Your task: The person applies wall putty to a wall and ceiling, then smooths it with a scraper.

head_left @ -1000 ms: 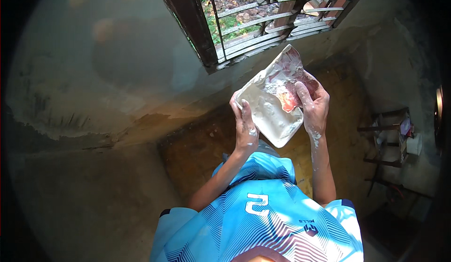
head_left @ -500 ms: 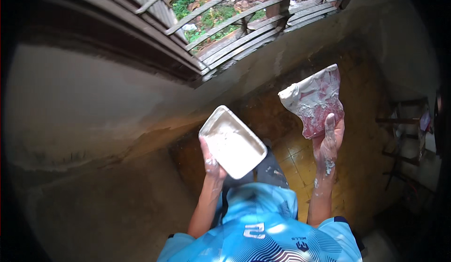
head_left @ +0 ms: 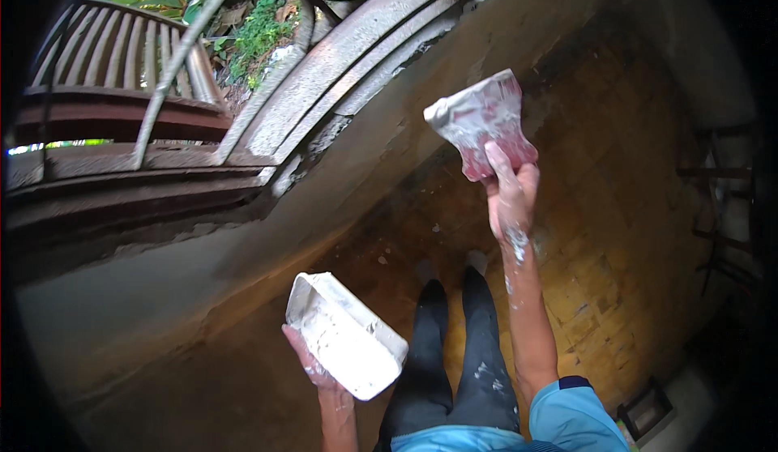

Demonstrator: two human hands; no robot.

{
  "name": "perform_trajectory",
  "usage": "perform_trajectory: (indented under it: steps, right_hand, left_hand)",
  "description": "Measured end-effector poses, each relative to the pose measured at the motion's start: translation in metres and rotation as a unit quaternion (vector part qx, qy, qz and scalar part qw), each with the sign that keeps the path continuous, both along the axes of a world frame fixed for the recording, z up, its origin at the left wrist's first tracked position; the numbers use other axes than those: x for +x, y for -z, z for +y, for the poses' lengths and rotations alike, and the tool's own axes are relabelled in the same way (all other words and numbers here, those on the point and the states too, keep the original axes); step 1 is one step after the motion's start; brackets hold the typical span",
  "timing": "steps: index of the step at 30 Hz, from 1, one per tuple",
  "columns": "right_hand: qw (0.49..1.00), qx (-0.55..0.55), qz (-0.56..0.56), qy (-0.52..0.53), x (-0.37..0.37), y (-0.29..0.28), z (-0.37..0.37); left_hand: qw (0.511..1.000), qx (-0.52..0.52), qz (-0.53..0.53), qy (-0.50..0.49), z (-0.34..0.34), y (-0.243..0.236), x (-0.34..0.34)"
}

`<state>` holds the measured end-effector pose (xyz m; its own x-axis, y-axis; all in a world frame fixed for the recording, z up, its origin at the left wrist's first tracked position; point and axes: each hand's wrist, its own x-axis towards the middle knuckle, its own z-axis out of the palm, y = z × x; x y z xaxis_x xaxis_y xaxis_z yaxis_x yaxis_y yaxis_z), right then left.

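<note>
In my left hand (head_left: 312, 363), low in the view, is a white rectangular tray (head_left: 350, 340) smeared with white paste inside, tilted a little. My right hand (head_left: 510, 185) is up at centre right, gripping a wide reddish spreader blade (head_left: 490, 116) by its lower part, with white paste along the upper edge and over the face. The blade is held apart from the tray, near the wall under the window. Both hands and the right forearm carry white smears.
A window with curved metal bars (head_left: 166, 79) and a weathered sill (head_left: 340, 71) fills the upper left, plants outside. Below it runs a stained wall (head_left: 178, 274). My legs stand on a yellowish tiled floor (head_left: 583, 306). A dark wooden rack (head_left: 713, 172) is at the right.
The blade, over the tray a second ago, has separated from it and risen toward the window. The tray has moved down and left. The view has swung toward the window's left part.
</note>
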<state>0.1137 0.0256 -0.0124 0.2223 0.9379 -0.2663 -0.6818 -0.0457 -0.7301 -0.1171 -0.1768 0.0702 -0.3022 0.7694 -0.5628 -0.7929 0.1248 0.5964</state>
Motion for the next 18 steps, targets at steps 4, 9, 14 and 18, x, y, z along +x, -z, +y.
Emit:
perform_trajectory:
  steps: [4, 9, 14, 18]
  right_hand:
    - [0.966, 0.022, -0.240, 0.095, -0.040, 0.082, 0.046]
    - [0.810, 0.189, -0.506, 0.229, -0.100, 0.135, 0.077]
    - [0.824, 0.335, -0.450, 0.083, -0.173, 0.225, 0.083]
    - [0.778, 0.350, -0.520, 0.049, -0.198, 0.249, 0.048]
  left_hand:
    - [0.996, -0.040, 0.075, -0.012, 0.021, 0.061, -0.021]
    - [0.989, -0.043, 0.138, 0.014, 0.034, 0.104, -0.050]
    - [0.990, -0.033, 0.139, -0.005, 0.045, 0.154, -0.058]
    - [0.973, -0.053, 0.223, 0.009, 0.047, 0.171, -0.066]
